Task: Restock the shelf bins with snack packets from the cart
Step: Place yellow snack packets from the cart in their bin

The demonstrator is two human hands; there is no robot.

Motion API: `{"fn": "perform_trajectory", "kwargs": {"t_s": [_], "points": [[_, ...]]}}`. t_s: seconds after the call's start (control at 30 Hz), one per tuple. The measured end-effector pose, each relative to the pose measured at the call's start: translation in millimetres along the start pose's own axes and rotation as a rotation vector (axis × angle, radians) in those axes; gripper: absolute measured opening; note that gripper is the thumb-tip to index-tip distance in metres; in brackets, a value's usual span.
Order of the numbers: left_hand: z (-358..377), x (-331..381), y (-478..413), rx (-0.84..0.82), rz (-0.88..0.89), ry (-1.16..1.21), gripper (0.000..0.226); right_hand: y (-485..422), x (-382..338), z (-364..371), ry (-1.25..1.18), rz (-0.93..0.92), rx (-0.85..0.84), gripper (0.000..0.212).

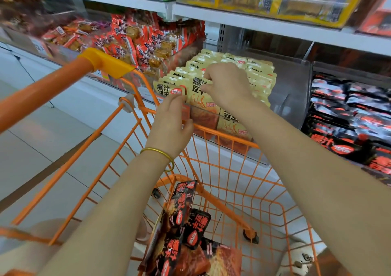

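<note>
Black packets (186,218) lie low in the cart (232,176). Past its far rim my left hand (170,125) pinches the front yellow packet (167,88) at the bin's (296,89) front-left corner. My right hand (227,85), deeper in, clamps the second yellow packet (197,98) upright, with the row running straight back.

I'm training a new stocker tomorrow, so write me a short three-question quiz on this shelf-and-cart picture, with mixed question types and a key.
1. True or false: the right hand pinches a yellow packet at the clear bin.
2. What lies in the orange cart? A: yellow packets. B: black-and-red packets. C: green boxes.
3. Fill in: the neighbouring bin on the right holds ____ packets.
Key: 1 true; 2 B; 3 black, as in black packets.
</note>
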State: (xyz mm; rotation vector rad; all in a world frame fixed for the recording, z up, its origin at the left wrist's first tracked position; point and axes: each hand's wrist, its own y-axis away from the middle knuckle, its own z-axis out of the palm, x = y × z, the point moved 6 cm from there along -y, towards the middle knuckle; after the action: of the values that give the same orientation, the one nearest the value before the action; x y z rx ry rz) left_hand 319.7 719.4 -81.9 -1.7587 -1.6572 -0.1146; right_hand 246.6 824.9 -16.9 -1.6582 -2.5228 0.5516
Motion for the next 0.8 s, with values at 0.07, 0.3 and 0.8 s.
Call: {"fn": "perform_trajectory", "kwargs": {"t_s": [0.07, 0.3, 0.8], "points": [[-1.0, 0.3, 0.1, 0.007, -0.001, 0.012, 0.052, -5.8, -4.5, 4.1, 0.053, 0.001, -0.047, 0.040], [-0.1, -2.2, -0.8, 0.019, -0.002, 0.020, 0.055, -0.9, -7.6, 18.4, 0.147, 0.042, -0.052, 0.042], [4.1, 6.3, 2.8, -0.058, 0.144, -0.090, 0.030, 57.0, 9.1, -24.3, -0.153, 0.050, 0.265, 0.012]]}}
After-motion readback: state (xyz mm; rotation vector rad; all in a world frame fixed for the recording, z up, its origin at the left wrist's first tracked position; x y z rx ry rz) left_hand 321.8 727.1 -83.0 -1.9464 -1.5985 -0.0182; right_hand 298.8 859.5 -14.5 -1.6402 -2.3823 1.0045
